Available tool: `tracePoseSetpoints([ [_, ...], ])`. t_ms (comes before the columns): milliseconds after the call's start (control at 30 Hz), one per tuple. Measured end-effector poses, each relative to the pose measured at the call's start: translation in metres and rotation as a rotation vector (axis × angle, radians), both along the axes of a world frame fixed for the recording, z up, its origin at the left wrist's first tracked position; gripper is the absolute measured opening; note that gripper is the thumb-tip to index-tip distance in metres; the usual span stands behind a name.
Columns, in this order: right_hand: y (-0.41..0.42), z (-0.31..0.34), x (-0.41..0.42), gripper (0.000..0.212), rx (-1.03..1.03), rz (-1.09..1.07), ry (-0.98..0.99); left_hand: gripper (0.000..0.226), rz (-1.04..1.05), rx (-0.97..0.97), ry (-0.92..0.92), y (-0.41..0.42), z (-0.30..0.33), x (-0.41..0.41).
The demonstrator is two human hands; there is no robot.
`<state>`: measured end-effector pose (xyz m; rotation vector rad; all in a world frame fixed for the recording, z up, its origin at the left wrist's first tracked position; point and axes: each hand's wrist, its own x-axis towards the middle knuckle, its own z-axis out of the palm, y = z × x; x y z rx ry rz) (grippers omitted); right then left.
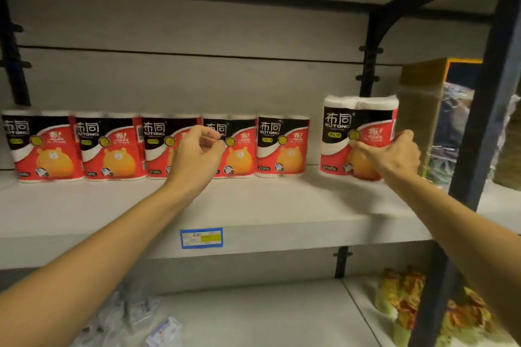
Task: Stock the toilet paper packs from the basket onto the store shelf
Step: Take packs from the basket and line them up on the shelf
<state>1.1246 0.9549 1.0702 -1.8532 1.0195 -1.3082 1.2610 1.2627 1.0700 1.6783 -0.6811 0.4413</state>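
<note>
Seen from the head camera, a red, black and white plastic-wrapped two-roll toilet paper pack (358, 136) is held upright at the right end of the pale grey store shelf (253, 205), its lower part blurred, so whether it rests on the board cannot be told. It is gripped by the right hand (394, 155), fingers spread across the front and thumb on the side. A row of five matching packs (112, 146) is lined up along the back, a gap being left before the held pack. The left hand (197, 152) is raised in front of the third and fourth packs, fingers loosely curled with nothing in them. A blue-framed price label (201, 238) is fixed to the shelf edge.
</note>
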Motion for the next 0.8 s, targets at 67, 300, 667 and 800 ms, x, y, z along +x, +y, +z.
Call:
tracePoseSetpoints([
  [67, -0.023, -0.003, 0.016, 0.096, 0.060, 0.028, 0.027, 0.010, 0.003, 0.002, 0.025, -0.022, -0.005, -0.003],
  [300, -0.064, -0.015, 0.061, 0.088, 0.106, 0.142, 0.105, 0.010, 0.042, 0.038, 0.047, -0.065, -0.019, -0.013],
  [667, -0.078, -0.018, 0.101, 0.081, 0.206, 0.158, 0.093, 0.015, 0.083, 0.087, 0.007, -0.063, -0.012, -0.017],
  [800, -0.076, -0.015, 0.106, 0.076, 0.219, 0.146, 0.064, 0.017, 0.091, 0.098, 0.000, -0.058, -0.013, -0.017],
])
